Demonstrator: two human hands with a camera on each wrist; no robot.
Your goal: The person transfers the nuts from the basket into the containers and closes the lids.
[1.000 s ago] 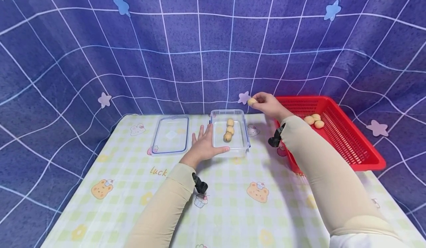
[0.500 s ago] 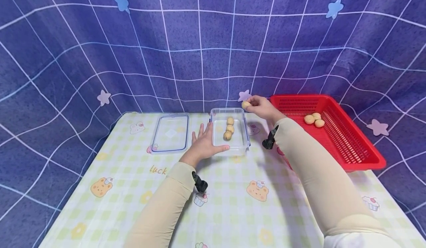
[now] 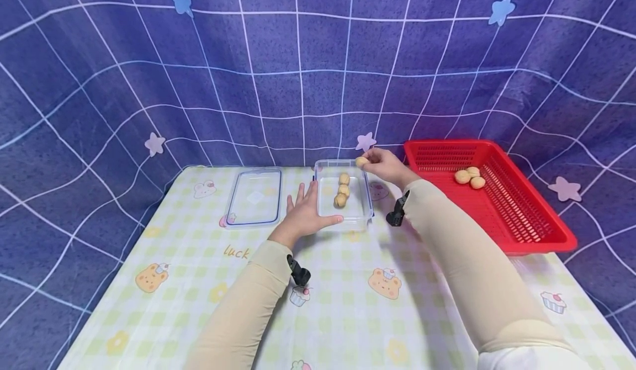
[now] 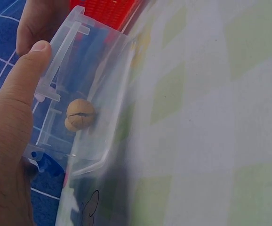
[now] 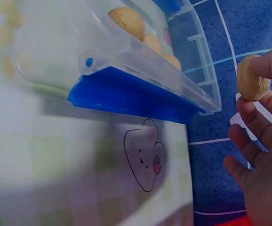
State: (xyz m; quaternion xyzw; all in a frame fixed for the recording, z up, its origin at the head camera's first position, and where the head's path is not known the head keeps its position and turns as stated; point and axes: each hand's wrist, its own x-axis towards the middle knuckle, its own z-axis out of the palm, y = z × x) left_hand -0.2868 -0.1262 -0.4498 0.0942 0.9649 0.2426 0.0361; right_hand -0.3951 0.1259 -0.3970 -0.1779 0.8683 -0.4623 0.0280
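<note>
A clear plastic box (image 3: 351, 223) stands on the table with three walnuts (image 3: 344, 189) in a row inside. My left hand (image 3: 304, 217) rests against the box's left side, fingers spread and straight, the thumb lying along the near rim. Between thumb and fingertips my right hand (image 3: 386, 167) pinches another walnut (image 5: 252, 79), held near the box's far right corner. The right wrist view shows it apart from the rim. A blue latch flap (image 5: 126, 96) hangs folded out from the box's right side.
Left of the box lies its clear lid with a blue seal (image 3: 255, 199). A red perforated basket (image 3: 497, 221) stands at the right with three walnuts (image 3: 469, 177) in it. Behind the checked tablecloth (image 3: 328, 326) hangs a blue curtain (image 3: 318, 94).
My right hand has moved left from beside the basket to the box's far right corner, carrying the walnut. The left hand stays on the box.
</note>
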